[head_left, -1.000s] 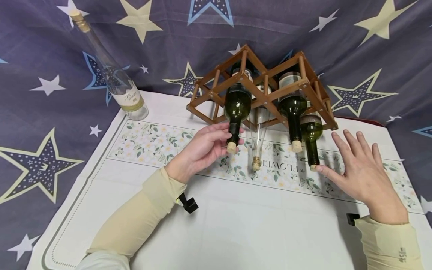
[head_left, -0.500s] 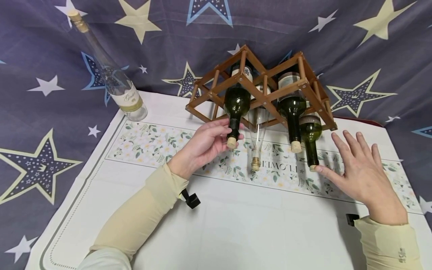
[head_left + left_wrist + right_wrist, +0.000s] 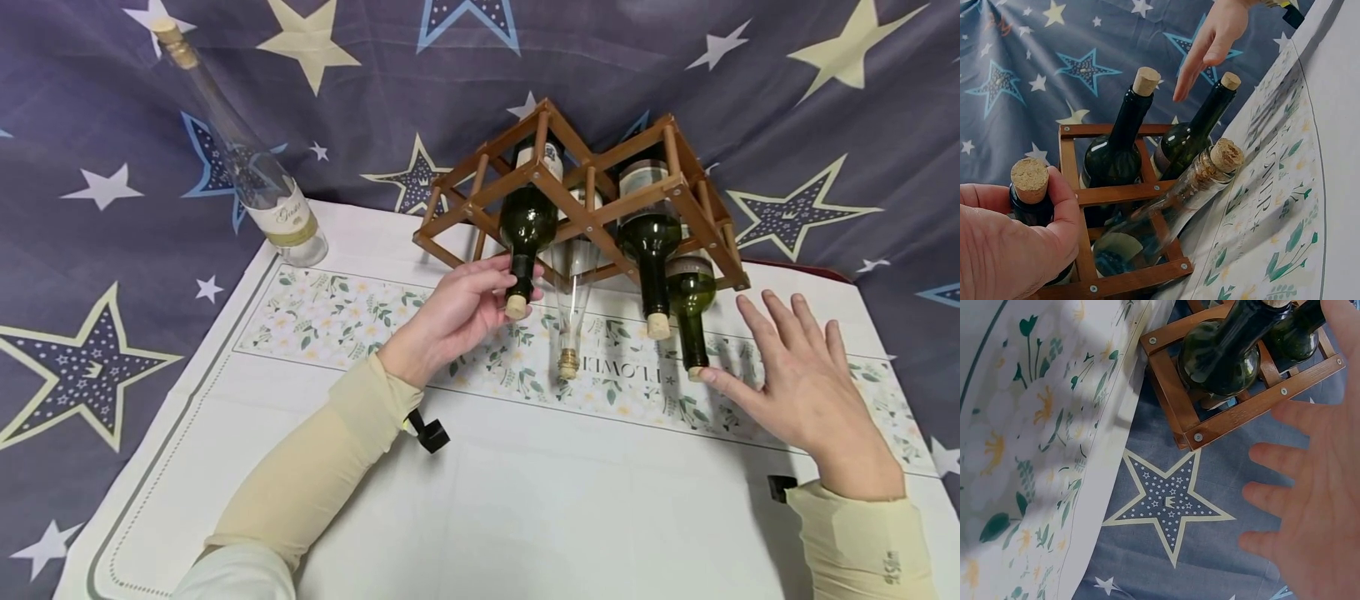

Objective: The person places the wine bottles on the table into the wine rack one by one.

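My left hand [image 3: 468, 308] grips the neck of a dark green wine bottle [image 3: 528, 218], thumb and fingers around it just behind the cork. That bottle lies in an upper slot of the wooden wine rack [image 3: 592, 227], neck toward me. To its right a clear glass bottle [image 3: 574, 292] sits lower in the rack. Two more green bottles fill the right side, an upper one [image 3: 651, 242] and a lower one [image 3: 692, 292]. Fingers spread, my right hand [image 3: 813, 383] is beside the rack, its thumb tip at the lower bottle's cork; contact is unclear. In the left wrist view the gripped cork [image 3: 1029, 180] points up.
A tall clear corked bottle [image 3: 281, 208] with a pale label stands upright at the table's back left. A white cloth [image 3: 540, 500] with a floral strip covers the table. Behind the rack hangs a dark curtain [image 3: 360, 100] printed with stars.
The gripped bottle has slid slightly deeper into the rack, its cork moving away from me along with my left hand. My right hand has stayed in place.
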### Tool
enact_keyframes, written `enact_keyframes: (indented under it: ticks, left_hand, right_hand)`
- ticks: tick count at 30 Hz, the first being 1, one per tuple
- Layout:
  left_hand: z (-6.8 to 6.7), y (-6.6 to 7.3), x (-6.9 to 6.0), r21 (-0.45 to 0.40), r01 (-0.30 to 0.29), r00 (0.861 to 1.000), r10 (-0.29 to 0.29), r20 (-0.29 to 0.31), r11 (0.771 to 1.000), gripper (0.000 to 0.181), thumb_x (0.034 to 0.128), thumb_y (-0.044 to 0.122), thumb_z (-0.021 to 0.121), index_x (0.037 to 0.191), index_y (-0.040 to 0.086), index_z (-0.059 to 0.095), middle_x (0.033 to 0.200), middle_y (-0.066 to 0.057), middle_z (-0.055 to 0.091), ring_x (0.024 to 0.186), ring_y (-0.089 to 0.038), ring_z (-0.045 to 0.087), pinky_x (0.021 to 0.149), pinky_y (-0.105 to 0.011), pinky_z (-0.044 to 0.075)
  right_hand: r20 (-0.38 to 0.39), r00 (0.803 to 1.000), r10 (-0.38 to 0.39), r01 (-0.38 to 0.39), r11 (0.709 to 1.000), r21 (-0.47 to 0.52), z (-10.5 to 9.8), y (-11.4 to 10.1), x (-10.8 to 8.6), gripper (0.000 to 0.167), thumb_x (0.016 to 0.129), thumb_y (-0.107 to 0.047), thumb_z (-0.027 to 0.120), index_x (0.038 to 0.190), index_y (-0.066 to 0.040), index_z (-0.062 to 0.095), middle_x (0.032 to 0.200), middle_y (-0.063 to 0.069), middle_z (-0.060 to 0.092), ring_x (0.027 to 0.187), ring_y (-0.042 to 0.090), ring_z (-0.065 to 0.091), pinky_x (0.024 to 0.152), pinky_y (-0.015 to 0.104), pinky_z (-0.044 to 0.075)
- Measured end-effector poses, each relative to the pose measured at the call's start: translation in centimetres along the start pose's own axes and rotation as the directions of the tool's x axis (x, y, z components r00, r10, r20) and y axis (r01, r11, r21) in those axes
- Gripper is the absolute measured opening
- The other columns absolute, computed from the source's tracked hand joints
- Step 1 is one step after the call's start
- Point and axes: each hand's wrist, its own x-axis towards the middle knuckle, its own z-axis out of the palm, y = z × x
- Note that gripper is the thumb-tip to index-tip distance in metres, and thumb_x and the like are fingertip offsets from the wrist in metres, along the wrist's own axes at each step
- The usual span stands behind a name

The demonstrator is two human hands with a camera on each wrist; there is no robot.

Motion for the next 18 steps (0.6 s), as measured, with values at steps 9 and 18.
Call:
enact_keyframes:
  ticks: [9, 18]
  left_hand:
    - [-0.17, 0.22, 0.28, -0.002, -0.003, 1.000, 0.003, 0.015, 1.000, 0.049, 0.1090, -0.003, 0.039, 0.158, -0.005, 0.033, 0.162, -0.029, 0.034, 0.102, -0.025, 0.067, 0.069, -0.025, 0.056]
    - [-0.24, 0.25, 0.74, 0.009, -0.011, 1.000, 0.011, 0.001, 1.000, 0.052, 0.1085, -0.004, 0.039, 0.159, -0.009, 0.031, 0.151, -0.025, 0.046, 0.100, -0.025, 0.067, 0.069, -0.025, 0.056]
  right_hand:
    - [-0.011, 1.000, -0.018, 0.018, 1.000, 0.004, 0.03, 0.04, -0.01, 0.105, 0.095, -0.063, 0.069, 0.172, -0.016, 0.016, 0.174, 0.025, 0.014, 0.160, 0.047, -0.003, 0.122, 0.070, -0.012]
    - [-0.027, 0.999, -0.032, 0.032, 0.999, 0.006, 0.04, 0.02, -0.08, 0.104, 0.095, -0.063, 0.069, 0.172, -0.016, 0.017, 0.173, 0.026, 0.016, 0.161, 0.047, -0.002, 0.122, 0.072, -0.010]
